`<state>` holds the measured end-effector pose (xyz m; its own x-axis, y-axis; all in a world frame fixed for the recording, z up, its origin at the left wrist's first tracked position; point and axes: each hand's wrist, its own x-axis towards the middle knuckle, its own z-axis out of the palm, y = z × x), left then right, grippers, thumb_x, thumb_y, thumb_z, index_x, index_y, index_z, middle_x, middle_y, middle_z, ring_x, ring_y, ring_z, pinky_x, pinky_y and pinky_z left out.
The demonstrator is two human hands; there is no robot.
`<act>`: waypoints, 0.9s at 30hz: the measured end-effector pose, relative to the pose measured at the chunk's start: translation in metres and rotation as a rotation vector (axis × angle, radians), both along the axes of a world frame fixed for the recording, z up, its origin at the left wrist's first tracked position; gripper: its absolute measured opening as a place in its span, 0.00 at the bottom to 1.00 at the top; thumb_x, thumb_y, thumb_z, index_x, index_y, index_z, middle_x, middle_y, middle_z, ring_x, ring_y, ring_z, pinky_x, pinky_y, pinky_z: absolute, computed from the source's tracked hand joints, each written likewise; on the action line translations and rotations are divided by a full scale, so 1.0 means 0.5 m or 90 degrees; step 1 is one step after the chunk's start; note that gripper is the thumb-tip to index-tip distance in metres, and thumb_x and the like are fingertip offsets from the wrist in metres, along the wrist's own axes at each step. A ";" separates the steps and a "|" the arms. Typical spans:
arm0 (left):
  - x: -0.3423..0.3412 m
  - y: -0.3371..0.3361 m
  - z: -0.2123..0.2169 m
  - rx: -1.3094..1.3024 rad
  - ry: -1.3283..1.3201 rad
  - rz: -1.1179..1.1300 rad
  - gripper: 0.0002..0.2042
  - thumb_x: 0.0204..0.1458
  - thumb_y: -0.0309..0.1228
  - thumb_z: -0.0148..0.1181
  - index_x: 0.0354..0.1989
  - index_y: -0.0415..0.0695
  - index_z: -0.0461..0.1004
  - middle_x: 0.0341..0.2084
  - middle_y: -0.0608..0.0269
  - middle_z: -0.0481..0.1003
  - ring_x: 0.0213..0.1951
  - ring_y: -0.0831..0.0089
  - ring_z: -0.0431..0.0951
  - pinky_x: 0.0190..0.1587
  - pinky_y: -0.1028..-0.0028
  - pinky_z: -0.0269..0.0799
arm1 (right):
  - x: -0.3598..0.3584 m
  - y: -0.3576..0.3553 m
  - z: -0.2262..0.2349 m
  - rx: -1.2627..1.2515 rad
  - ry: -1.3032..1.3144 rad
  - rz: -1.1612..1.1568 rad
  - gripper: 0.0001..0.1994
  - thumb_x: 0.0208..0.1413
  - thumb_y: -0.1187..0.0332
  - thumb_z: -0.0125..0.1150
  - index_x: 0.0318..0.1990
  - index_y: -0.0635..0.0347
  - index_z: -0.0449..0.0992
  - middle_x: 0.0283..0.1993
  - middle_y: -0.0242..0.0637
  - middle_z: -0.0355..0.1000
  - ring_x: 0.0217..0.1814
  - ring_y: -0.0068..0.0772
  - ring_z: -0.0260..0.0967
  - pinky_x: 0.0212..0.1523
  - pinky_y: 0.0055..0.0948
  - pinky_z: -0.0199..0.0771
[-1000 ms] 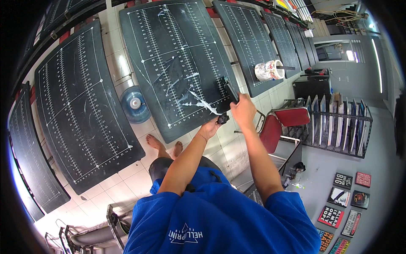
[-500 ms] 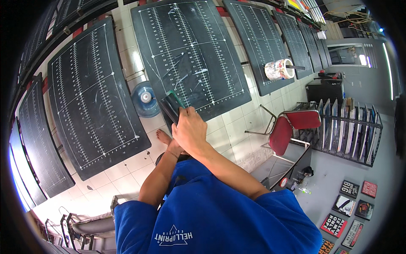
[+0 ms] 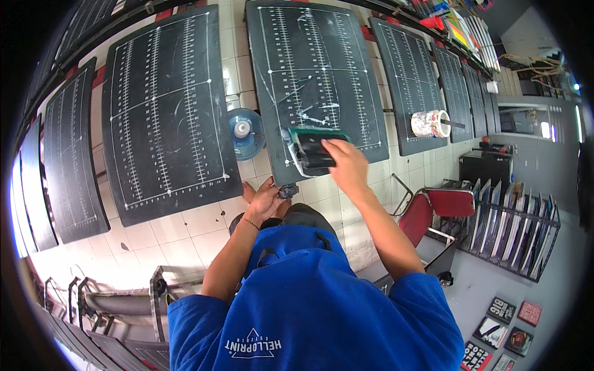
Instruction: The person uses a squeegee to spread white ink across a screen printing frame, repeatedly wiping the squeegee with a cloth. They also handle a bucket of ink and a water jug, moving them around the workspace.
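Left arm: bent at the elbow, bare forearm rising from the blue sleeve toward twelve o'clock, a thin band at the wrist.
Left hand [image 3: 267, 201]: held low near the body, fingers curled round something small and dark.
Right arm: stretched further, angled toward eleven o'clock.
Right hand [image 3: 346, 162]: knuckles up, fingers closed over a flat dark tool.

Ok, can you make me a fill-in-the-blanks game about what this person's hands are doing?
1. The right hand presses a green-edged squeegee against a ____ board with white lines.
2. The left hand holds a small dark ____.
3. The folding chair on the right is ____.
4. The round jug between the boards is ____.

Missing words: black; lump; red; blue
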<state>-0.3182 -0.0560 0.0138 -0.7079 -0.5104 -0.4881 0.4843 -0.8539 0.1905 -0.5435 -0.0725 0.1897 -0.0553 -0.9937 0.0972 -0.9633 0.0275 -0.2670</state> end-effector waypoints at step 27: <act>0.001 -0.073 -0.003 0.045 -0.219 0.186 0.08 0.67 0.25 0.46 0.52 0.43 0.66 0.43 0.59 0.76 0.45 0.70 0.78 0.47 0.69 0.76 | -0.121 -0.551 -0.058 -0.155 0.081 0.035 0.18 0.47 0.77 0.61 0.47 0.52 0.81 0.44 0.32 0.76 0.47 0.41 0.74 0.46 0.41 0.73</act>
<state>-0.3176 -0.0924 0.0121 -0.3291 -0.6219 -0.7106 0.6257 -0.7072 0.3292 -0.6041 -0.3479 0.1606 0.0256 -0.9414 0.3363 -0.9877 -0.0757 -0.1368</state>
